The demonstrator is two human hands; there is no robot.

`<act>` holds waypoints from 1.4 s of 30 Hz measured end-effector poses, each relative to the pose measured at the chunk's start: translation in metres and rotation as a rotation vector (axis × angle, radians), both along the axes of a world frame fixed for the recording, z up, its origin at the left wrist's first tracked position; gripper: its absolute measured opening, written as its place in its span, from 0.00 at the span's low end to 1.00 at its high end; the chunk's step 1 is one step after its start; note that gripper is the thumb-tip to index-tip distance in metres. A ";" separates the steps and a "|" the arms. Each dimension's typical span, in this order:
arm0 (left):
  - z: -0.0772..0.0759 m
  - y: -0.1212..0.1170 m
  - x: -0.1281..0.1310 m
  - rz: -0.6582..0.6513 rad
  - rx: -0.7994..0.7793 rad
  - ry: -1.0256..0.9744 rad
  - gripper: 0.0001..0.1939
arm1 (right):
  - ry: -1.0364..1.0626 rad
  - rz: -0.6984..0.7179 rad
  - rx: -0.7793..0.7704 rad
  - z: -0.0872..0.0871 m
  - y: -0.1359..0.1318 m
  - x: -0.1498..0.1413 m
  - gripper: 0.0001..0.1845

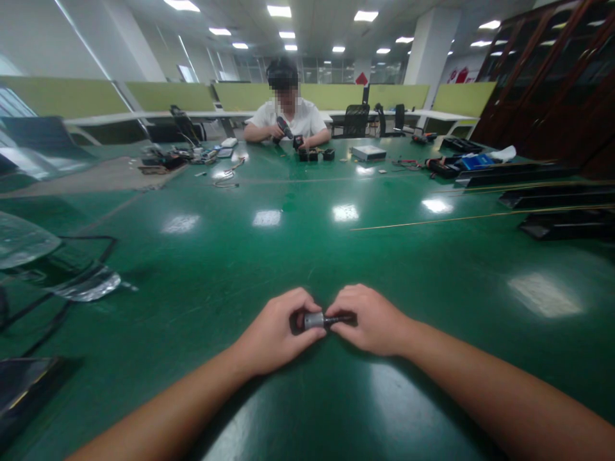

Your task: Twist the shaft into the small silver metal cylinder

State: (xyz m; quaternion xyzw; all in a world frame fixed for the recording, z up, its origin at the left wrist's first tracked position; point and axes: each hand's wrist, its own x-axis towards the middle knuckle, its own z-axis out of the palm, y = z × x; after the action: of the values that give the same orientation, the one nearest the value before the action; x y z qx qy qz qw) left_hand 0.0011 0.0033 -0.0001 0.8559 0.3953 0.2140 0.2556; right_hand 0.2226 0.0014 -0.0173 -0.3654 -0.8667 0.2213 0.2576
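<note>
Low over the green table, my left hand [283, 330] pinches a small silver cylinder [314, 320] between thumb and fingers. A thin dark rod [342, 318] lines up with the cylinder's right end, and my right hand [368, 320] has its fingertips closed around it. The two parts meet or nearly meet between my hands; whether they are joined I cannot tell. Both lie roughly level, pointing left to right. My fingers hide the cylinder's left end and part of the rod.
Across the green table [288, 256] sits a person [298, 118] holding a power tool. A clear plastic bottle [57, 262] lies at left near black cables, above a dark flat device [29, 384]. Black channels [567, 224] and a thin rod [432, 221] lie at right.
</note>
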 end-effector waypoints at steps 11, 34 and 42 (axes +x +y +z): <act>0.000 -0.001 0.000 0.006 -0.028 0.007 0.08 | -0.018 -0.001 -0.014 0.003 0.001 0.006 0.06; 0.001 -0.001 0.000 0.002 -0.029 -0.006 0.08 | -0.077 0.012 -0.057 0.014 0.004 0.021 0.06; 0.001 -0.001 0.001 -0.003 -0.043 -0.010 0.08 | -0.122 0.022 -0.149 0.019 0.008 0.033 0.06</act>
State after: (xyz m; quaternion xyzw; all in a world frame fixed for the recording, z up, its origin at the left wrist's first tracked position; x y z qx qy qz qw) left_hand 0.0017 0.0021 0.0011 0.8498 0.3972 0.2093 0.2761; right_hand 0.2552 0.0097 0.0014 -0.3869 -0.8659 0.2652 0.1740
